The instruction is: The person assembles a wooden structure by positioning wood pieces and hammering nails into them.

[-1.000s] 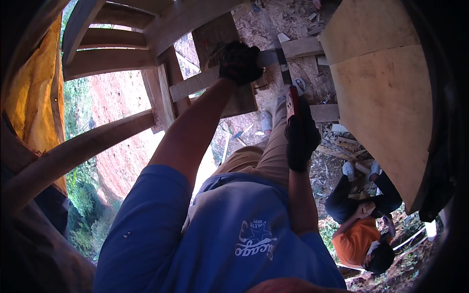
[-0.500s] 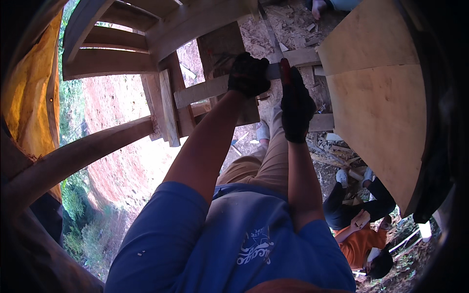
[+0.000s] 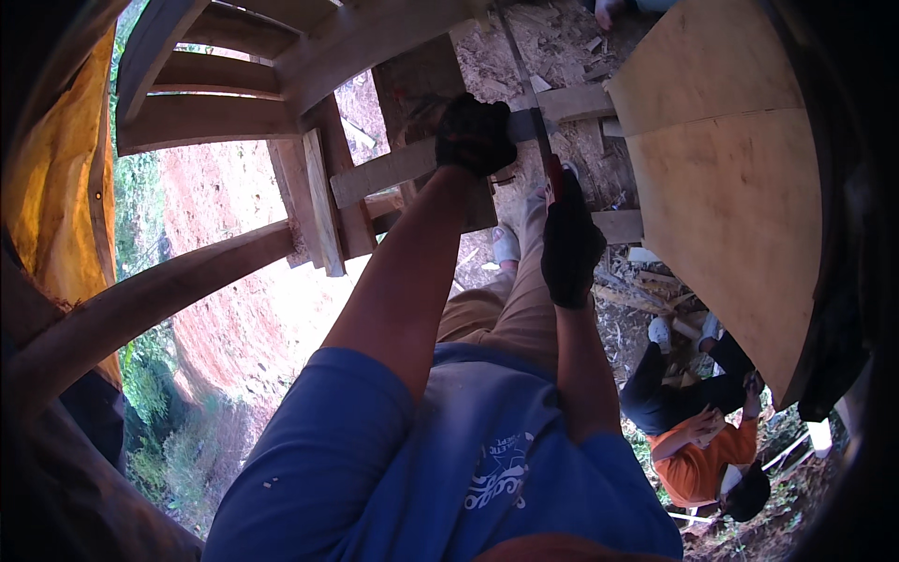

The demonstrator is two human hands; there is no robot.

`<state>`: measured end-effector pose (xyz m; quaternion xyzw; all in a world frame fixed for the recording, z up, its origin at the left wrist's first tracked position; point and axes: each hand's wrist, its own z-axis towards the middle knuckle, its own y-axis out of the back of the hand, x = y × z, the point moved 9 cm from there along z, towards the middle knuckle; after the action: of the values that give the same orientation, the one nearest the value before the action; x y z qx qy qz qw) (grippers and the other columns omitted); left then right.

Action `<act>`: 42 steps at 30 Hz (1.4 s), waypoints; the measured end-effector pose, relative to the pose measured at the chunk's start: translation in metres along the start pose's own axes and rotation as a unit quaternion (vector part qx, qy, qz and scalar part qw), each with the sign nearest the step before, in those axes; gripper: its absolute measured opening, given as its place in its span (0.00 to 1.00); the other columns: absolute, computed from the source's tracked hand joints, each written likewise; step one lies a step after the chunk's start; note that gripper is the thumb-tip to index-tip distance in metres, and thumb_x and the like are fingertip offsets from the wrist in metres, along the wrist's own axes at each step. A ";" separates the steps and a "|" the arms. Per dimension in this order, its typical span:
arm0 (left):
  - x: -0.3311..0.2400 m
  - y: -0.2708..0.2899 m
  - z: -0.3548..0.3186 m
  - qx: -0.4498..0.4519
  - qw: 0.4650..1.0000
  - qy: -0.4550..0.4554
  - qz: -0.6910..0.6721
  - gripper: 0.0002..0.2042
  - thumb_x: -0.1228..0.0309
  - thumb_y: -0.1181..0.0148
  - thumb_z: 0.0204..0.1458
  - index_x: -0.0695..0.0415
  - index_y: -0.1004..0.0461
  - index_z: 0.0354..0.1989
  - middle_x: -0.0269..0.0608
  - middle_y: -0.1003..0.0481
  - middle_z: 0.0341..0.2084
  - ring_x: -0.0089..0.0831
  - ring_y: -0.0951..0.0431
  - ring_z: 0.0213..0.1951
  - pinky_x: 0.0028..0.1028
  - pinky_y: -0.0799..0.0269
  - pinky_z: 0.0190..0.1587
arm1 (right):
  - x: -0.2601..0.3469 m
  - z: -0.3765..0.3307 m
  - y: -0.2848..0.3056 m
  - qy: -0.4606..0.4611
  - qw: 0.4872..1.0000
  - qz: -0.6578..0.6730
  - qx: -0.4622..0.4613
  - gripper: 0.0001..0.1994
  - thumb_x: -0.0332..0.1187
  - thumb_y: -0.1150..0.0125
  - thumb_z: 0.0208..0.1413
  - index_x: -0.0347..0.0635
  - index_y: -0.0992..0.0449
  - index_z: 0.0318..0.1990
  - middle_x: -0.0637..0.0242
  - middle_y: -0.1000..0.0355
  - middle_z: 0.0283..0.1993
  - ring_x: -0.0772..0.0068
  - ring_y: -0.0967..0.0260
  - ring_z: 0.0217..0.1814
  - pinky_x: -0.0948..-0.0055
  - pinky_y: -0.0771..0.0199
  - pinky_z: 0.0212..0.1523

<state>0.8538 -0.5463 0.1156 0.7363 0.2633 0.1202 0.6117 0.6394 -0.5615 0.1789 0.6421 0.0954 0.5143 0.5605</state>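
My left hand (image 3: 476, 136), in a dark work glove, is closed over a narrow wooden board (image 3: 386, 172) and holds it down on the wooden framing. In my right hand (image 3: 573, 239), also gloved in black, is a handsaw (image 3: 554, 178) with a red handle. Its long thin blade points away from me and crosses the board just right of my left hand. Whether the teeth have cut into the wood is too small to tell. The fingers of my right hand are wrapped round the handle, mostly hidden.
A slatted wooden frame (image 3: 211, 120) stands at the upper left, and a large plywood sheet (image 3: 726, 178) on the right. Wood scraps (image 3: 646, 286) litter the ground. A seated person in an orange top (image 3: 704, 468) is at lower right; another person's hand (image 3: 607, 13) shows at the top.
My right hand has drawn the saw back toward my body, baring more blade near the board. My left hand stays on the board. The person in orange has shifted their hands.
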 end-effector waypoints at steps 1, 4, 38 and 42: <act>0.001 0.003 -0.002 0.012 1.000 0.005 -0.003 0.22 0.56 0.30 0.43 0.50 0.19 0.46 0.42 0.17 0.42 0.44 0.21 0.53 0.44 0.26 0.61 | 0.001 -0.020 0.008 -0.010 1.000 0.000 0.019 0.19 0.31 0.48 0.73 0.39 0.27 0.68 0.49 0.23 0.65 0.51 0.17 0.53 0.60 0.17 0.46; -0.005 0.006 0.000 0.006 1.000 -0.010 0.001 0.21 0.56 0.29 0.43 0.50 0.19 0.46 0.43 0.17 0.42 0.44 0.21 0.53 0.44 0.25 0.60 | -0.011 -0.109 0.035 -0.128 0.989 0.039 0.062 0.20 0.33 0.49 0.74 0.42 0.27 0.70 0.55 0.23 0.66 0.55 0.18 0.55 0.60 0.17 0.47; -0.002 0.004 -0.003 -0.007 0.999 -0.027 -0.037 0.20 0.57 0.33 0.42 0.50 0.18 0.45 0.46 0.16 0.39 0.46 0.20 0.49 0.44 0.30 0.65 | 0.024 0.059 0.039 -0.123 0.969 0.213 0.002 0.20 0.31 0.40 0.69 0.39 0.24 0.66 0.43 0.19 0.54 0.44 0.17 0.48 0.55 0.20 0.45; 0.009 0.005 0.002 0.005 0.998 -0.016 -0.061 0.20 0.58 0.32 0.41 0.50 0.19 0.44 0.46 0.16 0.38 0.47 0.20 0.49 0.43 0.28 0.62 | 0.036 0.003 0.094 -0.101 0.987 0.116 0.054 0.21 0.31 0.42 0.70 0.38 0.25 0.68 0.44 0.20 0.57 0.45 0.18 0.54 0.57 0.19 0.51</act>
<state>0.8640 -0.5436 0.1189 0.7236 0.2987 0.0697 0.6184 0.6153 -0.5713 0.2763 0.7270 -0.0096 0.5022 0.4682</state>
